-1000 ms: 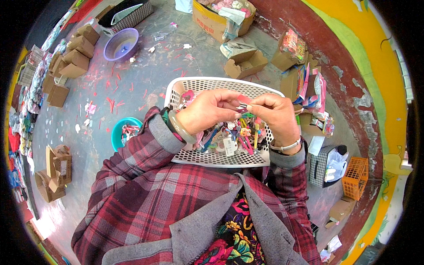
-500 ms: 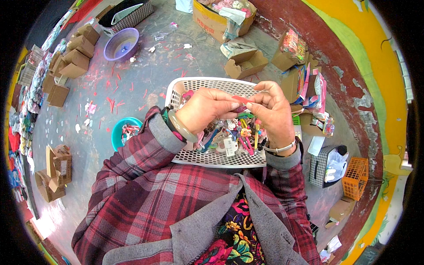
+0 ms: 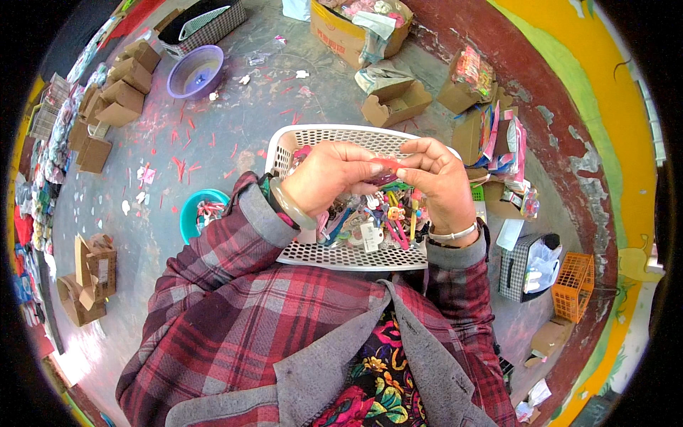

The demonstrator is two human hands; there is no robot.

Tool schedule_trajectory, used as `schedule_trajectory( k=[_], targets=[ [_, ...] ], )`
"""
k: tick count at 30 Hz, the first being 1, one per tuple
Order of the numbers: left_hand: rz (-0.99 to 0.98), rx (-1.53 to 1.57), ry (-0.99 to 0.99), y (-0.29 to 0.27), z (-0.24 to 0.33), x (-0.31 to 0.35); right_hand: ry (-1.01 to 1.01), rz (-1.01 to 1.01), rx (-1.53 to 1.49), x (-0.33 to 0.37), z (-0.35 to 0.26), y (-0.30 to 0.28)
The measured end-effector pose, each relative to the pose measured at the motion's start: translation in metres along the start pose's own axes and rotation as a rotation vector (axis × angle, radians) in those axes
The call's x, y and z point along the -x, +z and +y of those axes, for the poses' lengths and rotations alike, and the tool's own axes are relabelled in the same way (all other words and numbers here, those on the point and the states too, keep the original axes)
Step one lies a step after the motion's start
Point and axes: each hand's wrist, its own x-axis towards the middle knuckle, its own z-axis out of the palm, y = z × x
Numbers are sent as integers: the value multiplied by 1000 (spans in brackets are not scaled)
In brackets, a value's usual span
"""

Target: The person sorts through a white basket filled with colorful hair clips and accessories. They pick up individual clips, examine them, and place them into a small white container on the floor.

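Note:
My left hand [image 3: 329, 176] and my right hand [image 3: 440, 179] meet above a white perforated plastic basket [image 3: 341, 255] that rests on my lap. Between the fingertips of both hands I pinch a small red and pink piece [image 3: 390, 166], likely a hair clip. Inside the basket, under my hands, lie several colourful hair clips and small trinkets [image 3: 388, 217]. A pale green bangle is on my left wrist and a thin bracelet on my right.
A teal bowl [image 3: 193, 213] with small items sits on the floor at my left. A purple basin [image 3: 194, 71] and small brown cardboard boxes [image 3: 114, 92] lie farther left. More cartons [image 3: 395, 103], packets and an orange crate [image 3: 573, 285] stand along the painted wall at right.
Both hands have risen slightly toward the basket's far rim, still pinching the small piece together. The basket has not moved.

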Motion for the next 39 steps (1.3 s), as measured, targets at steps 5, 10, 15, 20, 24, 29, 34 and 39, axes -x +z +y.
schedule_trajectory(
  k=[5, 10, 15, 20, 24, 29, 34, 39],
  targets=[
    [-14, -48, -30, 2, 3, 3, 23, -113, -16, -2, 4, -8],
    [-26, 45, -48, 1, 1, 2, 27, -74, -50, 0, 6, -6],
    [-70, 94, -42, -4, -1, -2, -35, -35, -136, 0, 7, -4],
    [-113, 148, -38, -3, 3, -1, -71, 41, -120, 1, 4, 0],
    [-94, 132, -40, -1, 3, -2, -79, 118, -103, 0, 8, 1],
    [-93, 158, -4, -2, 1, -3, -179, 317, -43, -1, 6, -1],
    [-38, 53, 45, -3, -7, -5, -680, 470, 679, 8, -8, 17],
    [-56, -251, 209, 1, -13, -5, -904, 314, 947, 8, 6, 32]
  ],
)
